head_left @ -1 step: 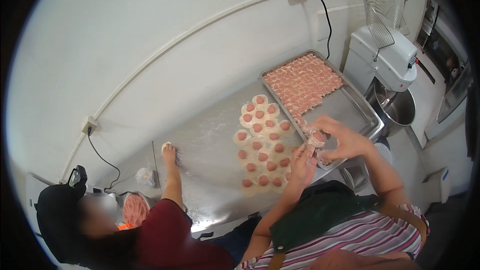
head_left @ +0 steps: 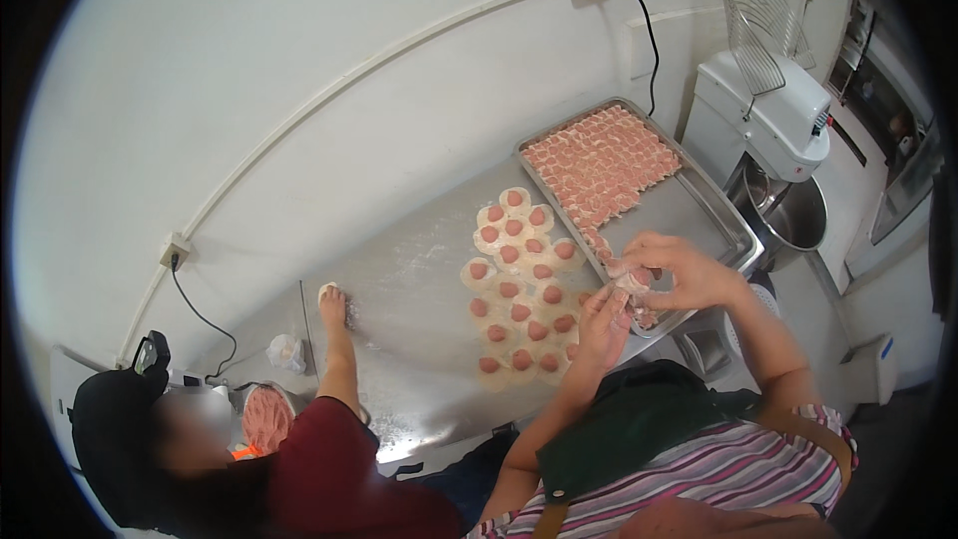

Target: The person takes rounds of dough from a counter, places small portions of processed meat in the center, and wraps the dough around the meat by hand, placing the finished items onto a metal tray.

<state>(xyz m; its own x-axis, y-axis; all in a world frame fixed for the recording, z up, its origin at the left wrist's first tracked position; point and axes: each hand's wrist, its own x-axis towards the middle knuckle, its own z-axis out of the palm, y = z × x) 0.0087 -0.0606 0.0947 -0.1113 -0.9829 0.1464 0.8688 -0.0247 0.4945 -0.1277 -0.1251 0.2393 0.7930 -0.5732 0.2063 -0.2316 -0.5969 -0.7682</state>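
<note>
One dumpling [head_left: 631, 282], right of the frame's centre, sits pinched between the pressed-in fingers [head_left: 599, 305] of both my hands. It lies above my left hand [head_left: 603, 337] and just left of my right hand [head_left: 691, 275], both touching it; I can't make out its long axis. It overlaps the left edge of one tray [head_left: 689, 215], its packed pieces too close to count. Leftward on the counter [head_left: 419, 309] are about twenty-two filled wrappers [head_left: 520, 312]. Farther left: one co-worker's hand [head_left: 335, 311]. Upper right: one mixer [head_left: 763, 105].
</note>
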